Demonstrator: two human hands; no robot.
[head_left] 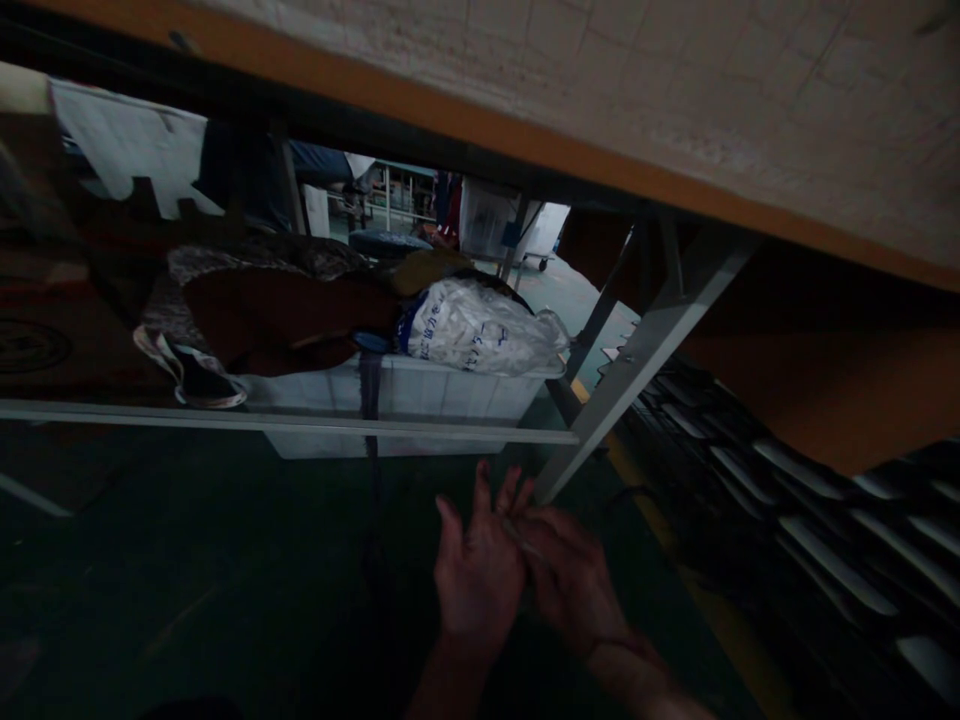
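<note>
My left hand (pixel 480 565) is held low over the dark green floor, palm up, its fingers spread apart. Against its side lies my right hand (pixel 570 570), with the fingers pressed together near the base of the left hand's fingers. Whether anything small sits between the two hands is too dark to make out. Just above them is the metal leg (pixel 637 355) of a table, joined to a thin crossbar (pixel 450 430). Behind that bar stands a white plastic bin (pixel 457 395), heaped with dark brown cloth (pixel 292 310) and a clear plastic bag (pixel 480 325) with blue lettering.
Overhead runs the worn tabletop (pixel 675 110) with its orange edge. Dark cartons (pixel 45 330) stand at the left. A dark rack with pale slats (pixel 832 560) fills the lower right, beside a yellow floor line (pixel 735 640). A seated person's leg (pixel 319 160) shows beyond.
</note>
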